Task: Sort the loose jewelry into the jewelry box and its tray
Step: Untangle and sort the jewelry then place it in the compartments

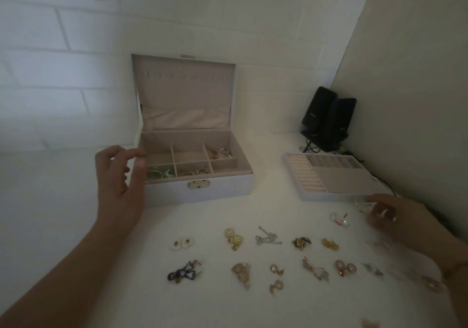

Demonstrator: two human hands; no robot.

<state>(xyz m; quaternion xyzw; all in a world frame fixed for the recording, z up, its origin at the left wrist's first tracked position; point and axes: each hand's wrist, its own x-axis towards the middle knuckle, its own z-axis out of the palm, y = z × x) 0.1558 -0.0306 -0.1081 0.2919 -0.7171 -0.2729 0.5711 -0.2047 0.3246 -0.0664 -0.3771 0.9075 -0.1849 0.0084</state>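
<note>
Jewelry box [195,191] sits open mid-bench [63,201], three compartments already holding pieces. Tray [354,179] lies apart on the right, so both stay reachable. Left hand [119,178] hovers at the box's left edge, fingers loose, holding nothing. Right hand [395,216] pinches a small clear earring [362,205] by the tray's front edge. Loose jewelry [268,239] lies in rows nearer the person, probably pre-paired.

Blurred clear piece [362,205] in right-hand grip [390,216].

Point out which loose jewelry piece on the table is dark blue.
The blue beaded piece, leftmost in the near row. The other pieces are gold, silver, pearl or pinkish.
</note>
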